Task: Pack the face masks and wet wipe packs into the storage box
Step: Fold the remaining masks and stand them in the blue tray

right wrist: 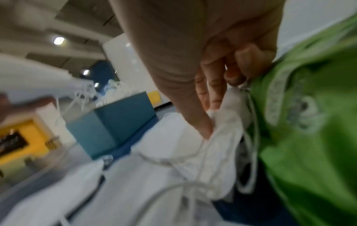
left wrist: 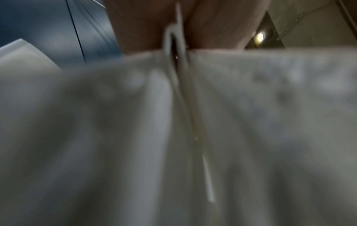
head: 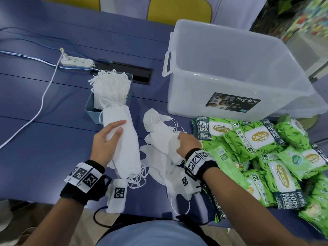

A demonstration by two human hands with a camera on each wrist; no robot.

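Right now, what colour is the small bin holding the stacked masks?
Muted teal-blue small bin; head view shows it best, behind the left hand.

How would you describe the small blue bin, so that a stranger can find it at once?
Start at the big clear storage box at the back right of the blue table. To its left, apart from it, stands the small blue bin. It alone is opaque blue and crammed with white face masks, ear loops sticking out.
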